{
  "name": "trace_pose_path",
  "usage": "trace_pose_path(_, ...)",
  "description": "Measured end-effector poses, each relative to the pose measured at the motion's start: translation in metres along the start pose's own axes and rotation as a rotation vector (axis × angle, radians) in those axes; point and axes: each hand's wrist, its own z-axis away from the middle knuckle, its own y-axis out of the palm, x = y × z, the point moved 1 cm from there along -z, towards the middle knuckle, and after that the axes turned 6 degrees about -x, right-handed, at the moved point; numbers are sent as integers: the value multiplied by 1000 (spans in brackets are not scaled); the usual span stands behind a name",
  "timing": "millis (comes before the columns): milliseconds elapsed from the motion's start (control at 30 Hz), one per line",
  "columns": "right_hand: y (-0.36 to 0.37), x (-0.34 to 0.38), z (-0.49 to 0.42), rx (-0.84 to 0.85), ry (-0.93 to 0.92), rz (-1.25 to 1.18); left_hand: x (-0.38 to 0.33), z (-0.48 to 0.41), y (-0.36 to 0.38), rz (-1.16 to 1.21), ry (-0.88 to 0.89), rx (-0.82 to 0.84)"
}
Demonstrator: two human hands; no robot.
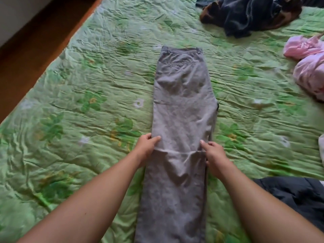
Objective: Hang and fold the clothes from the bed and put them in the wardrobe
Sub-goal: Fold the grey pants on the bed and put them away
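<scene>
On green bedspread point(84, 71), trousers point(182, 102) between hands point(148, 146) point(214, 154)

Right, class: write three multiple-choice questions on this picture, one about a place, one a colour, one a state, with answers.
1. Where is the waistband of the trousers? A) nearest the person B) at the far end C) off the bed
2. The bedspread is: A) green B) blue C) white
3. The hands: A) both grip the trousers B) one grips C) neither touches

Answers: B, the waistband lies farthest from the person; A, the bedspread is green with flowers; A, the left hand and the right hand each pinch a side edge.
</scene>
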Motion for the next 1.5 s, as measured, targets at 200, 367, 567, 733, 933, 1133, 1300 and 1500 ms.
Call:
trace_pose_path(200, -15, -15, -26, -135, -72, 199, 11, -21, -2, -89, 56, -109)
trace_pose_path(367, -20, -17, -1, 73, 129, 38, 3, -9, -4, 48, -98, 52)
trace_pose_path(567, -39, -73, 59, 240, 263, 203, 27, 53, -36, -70, -395, 311)
trace_pose_path(733, -55, -117, 86, -39, -105, 518, 69, 90, -54, -160, -354, 308)
trace_pose_path(933, -50, -130, 103, -16, -104, 638, 83, 119, -58, -129, -371, 324)
trace_pose_path(1133, -69, -194, 161, 232, 182, 415, 142, 178, -90, -431, -534, 535)
trace_pose_path(1300, -92, -223, 207, 223, 54, 331, 160, 209, -104, -366, -256, 421)
trace_pose_path(1500, -96, -114, 218, 326, 119, 59, 69, 204, -107, -19, -196, 481)
